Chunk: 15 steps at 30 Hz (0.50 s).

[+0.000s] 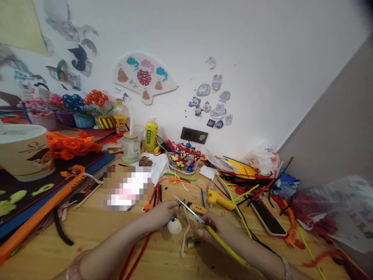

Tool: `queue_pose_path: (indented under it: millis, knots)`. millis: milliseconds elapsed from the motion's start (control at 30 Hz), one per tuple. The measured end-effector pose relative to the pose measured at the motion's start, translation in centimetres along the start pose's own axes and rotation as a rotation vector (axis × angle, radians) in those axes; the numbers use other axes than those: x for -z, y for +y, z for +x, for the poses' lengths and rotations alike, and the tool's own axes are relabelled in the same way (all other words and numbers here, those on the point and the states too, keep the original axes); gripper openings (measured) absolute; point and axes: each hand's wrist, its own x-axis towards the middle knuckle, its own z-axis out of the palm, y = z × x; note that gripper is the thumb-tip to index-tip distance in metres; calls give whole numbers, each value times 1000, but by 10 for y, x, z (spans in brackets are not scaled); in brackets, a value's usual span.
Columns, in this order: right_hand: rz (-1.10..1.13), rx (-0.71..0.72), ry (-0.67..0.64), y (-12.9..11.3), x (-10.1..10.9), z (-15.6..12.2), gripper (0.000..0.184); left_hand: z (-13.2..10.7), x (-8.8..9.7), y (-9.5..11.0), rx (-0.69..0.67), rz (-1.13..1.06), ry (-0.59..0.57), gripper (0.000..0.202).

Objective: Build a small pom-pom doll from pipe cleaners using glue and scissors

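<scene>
My left hand [168, 214] is closed around a small craft figure with a cream, fuzzy round part [175, 225] and a bit of blue. A short dark strand [182, 201] stands up by its fingertips. Scissors [190, 210] are gripped in my right hand [217, 227], their blades pointing up and left, with the tips close to that strand. Whether the blades touch it I cannot tell. Below the right hand runs a long yellow strip [229, 249], possibly part of the scissors' handle. A cream pipe cleaner [185, 233] lies between the hands.
A yellow glue gun [220, 197] and a phone [267, 216] lie to the right among pipe cleaners [247, 179]. Small figures fill a tray [183, 169] at the back. Left of it stand a jar [130, 147], a yellow bottle [151, 134] and a large paper cup [27, 151].
</scene>
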Motion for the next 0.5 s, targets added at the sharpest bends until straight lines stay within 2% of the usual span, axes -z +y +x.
queue_pose_path:
  millis: [233, 500]
  knots:
    - [-77, -36, -91, -23, 9, 9, 38, 6, 0, -6, 108, 7, 71, 21]
    - [-138, -56, -90, -17, 4, 16, 38, 7, 0, -8, 138, 25, 83, 20]
